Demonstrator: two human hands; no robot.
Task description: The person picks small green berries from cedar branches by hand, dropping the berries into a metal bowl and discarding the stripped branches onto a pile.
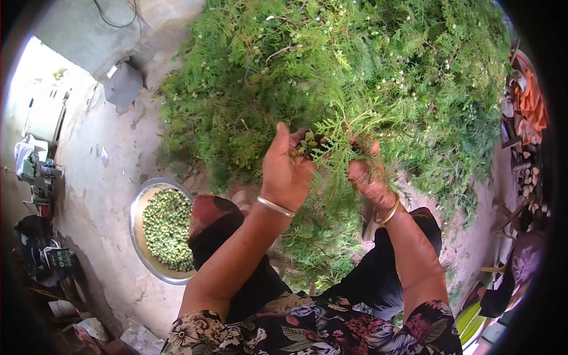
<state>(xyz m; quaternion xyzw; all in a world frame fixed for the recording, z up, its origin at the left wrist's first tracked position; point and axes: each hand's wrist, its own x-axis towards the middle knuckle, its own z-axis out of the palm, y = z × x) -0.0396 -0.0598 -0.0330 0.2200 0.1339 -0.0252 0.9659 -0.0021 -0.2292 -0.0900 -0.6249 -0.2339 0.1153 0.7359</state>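
Note:
Cupped palm-up in the middle of the view, my left hand [287, 168] has several small green cones [309, 142] in its curled fingers, its thumb pointing up. Opposite it, my right hand [371, 177] is closed on a leafy conifer sprig [346, 133], whose flat green fronds spread across the gap between both hands and cover part of the fingers. Beyond the hands rises a large heap of cut conifer branches [248, 100] dotted with pale cones. More loose greenery [322, 242] lies between my knees.
A metal basin [136, 228] of picked green cones [168, 228] stands on the concrete floor [100, 183] beside my left knee. Farther left are a grey box-like object [123, 84] and dark bags [41, 251]. Orange cloth [529, 100] and stacked wood [528, 180] line the right side.

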